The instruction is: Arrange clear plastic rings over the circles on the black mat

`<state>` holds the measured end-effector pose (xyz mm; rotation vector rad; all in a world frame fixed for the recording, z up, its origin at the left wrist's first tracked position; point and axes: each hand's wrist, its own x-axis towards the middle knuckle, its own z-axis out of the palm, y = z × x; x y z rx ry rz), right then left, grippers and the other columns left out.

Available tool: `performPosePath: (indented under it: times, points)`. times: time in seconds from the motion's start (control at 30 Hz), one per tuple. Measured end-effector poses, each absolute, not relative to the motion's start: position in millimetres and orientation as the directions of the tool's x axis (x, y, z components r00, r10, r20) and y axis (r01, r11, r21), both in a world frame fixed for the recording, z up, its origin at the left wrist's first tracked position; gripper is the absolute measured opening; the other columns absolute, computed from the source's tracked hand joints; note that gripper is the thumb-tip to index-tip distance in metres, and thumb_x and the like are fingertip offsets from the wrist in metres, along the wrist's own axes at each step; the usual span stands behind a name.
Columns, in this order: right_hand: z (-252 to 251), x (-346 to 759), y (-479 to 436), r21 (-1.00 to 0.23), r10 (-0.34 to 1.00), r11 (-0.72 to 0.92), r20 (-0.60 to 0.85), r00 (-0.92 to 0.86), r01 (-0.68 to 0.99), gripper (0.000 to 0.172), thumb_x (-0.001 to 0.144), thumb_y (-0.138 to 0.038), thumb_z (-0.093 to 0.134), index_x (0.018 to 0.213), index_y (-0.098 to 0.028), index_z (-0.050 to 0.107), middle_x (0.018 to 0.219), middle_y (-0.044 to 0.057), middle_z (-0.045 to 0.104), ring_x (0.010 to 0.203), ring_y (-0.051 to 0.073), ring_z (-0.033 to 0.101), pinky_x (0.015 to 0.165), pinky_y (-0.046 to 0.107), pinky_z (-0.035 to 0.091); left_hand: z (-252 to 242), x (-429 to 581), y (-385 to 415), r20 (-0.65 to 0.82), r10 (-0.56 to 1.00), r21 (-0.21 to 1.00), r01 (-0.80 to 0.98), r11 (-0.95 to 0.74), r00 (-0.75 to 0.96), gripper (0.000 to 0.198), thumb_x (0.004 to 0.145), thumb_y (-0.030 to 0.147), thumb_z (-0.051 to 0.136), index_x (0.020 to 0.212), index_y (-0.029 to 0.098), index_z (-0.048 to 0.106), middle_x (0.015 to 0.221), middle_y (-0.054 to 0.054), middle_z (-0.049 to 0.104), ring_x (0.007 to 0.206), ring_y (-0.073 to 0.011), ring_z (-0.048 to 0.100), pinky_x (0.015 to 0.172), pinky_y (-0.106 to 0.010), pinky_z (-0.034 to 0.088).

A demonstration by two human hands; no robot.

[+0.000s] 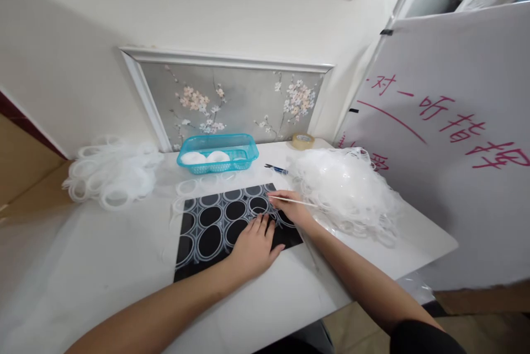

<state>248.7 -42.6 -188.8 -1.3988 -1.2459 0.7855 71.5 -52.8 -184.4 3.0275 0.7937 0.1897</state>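
Stick (293, 201), pinched in right hand (296, 214), lies left-to-right, left end slightly farther; left hand (252, 246) rests spread on sheet (210, 242).

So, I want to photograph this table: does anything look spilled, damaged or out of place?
Nothing looks spilled or damaged. The heap of translucent rings on the right looks untidy, though, sprawling loosely over the white table, unlike the neat rows on the black sheet.
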Motion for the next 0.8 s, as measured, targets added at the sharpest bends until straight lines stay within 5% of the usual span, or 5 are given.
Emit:
performPosePath:
  times: [0.2,0.67,0.8]
  points:
    - [-196.4,248.5,-44.6,-0.904,0.981,0.096,0.157,0.115,0.416,0.039,0.077,-0.051,0.06,0.071,-0.015,0.071,0.056,0.002,0.063,0.053,0.015,0.056,0.05,0.026,0.042,-185.8,73.0,-55.7,0.081,0.495,0.019,0.496,-0.868,0.865,0.064,0.093,0.05,0.04,0.134,0.001,0.045,0.139,-0.025,0.042,0.131,-0.0356,0.038,0.107,-0.046,0.032]
    - [-194.6,245.4,-46.7,-0.832,0.986,0.122,0.164,0.031,0.541,0.028,0.083,-0.039,0.057,0.081,-0.015,0.073,0.077,0.007,0.074,0.066,0.02,0.066,0.06,0.029,0.049,-189.4,73.6,-54.5,0.144,0.466,0.039,0.465,-0.884,0.873,0.062,0.092,0.048,0.042,0.13,0.0,0.046,0.136,-0.027,0.044,0.13,-0.0359,0.039,0.107,-0.045,0.031]
    - [-191.6,243.8,-48.2,-0.798,0.965,0.229,0.261,-0.022,0.557,0.023,0.086,-0.035,0.057,0.086,-0.017,0.072,0.088,0.007,0.073,0.079,0.02,0.067,0.072,0.032,0.051,-189.0,74.4,-54.0,0.157,0.477,0.079,0.47,-0.879,0.865,0.06,0.091,0.049,0.044,0.129,0.003,0.047,0.136,-0.024,0.047,0.129,-0.0342,0.041,0.107,-0.045,0.031]
